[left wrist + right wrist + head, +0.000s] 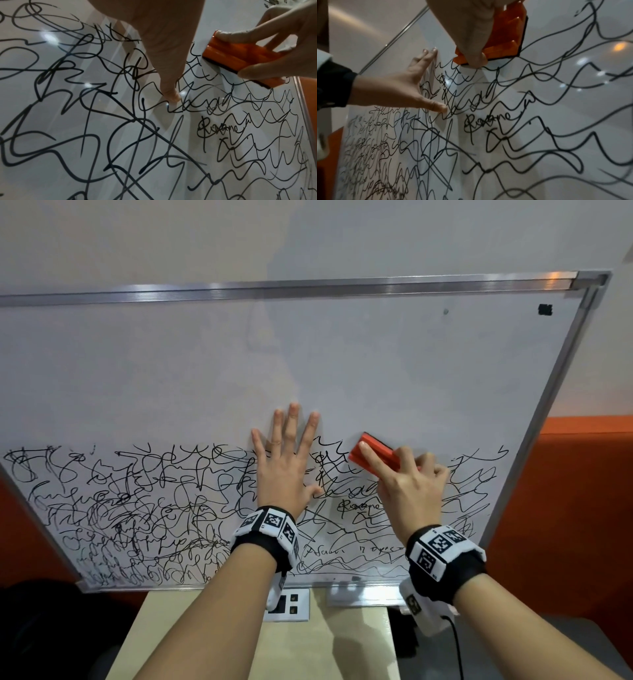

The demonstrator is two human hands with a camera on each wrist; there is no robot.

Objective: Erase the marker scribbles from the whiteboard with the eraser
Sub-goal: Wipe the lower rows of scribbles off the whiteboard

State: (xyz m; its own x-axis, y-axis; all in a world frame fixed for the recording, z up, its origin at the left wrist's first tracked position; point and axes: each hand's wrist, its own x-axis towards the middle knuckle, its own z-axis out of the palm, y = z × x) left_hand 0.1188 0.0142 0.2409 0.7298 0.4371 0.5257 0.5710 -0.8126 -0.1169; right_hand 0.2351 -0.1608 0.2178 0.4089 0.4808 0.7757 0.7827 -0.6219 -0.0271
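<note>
A whiteboard [342, 364] in a metal frame leans against the wall; its upper half is wiped, its lower half is covered in black marker scribbles [137, 508]. My right hand [407, 484] grips an orange eraser [376, 453] with a black felt base and holds it flat on the board at the top edge of the scribbles [223, 121]. The eraser [236, 59] [505, 40] has my thumb and fingers round its sides. My left hand [284, 460] lies flat on the board with straight spread fingers, just left of the eraser; its thumb [169, 93] touches the surface.
The board's lower frame [205, 585] stands on a beige table [308, 645] with a socket panel [291, 604]. An orange surface [582, 491] lies to the right, behind the board's right frame edge. A small black magnet [545, 310] sits in the board's top right corner.
</note>
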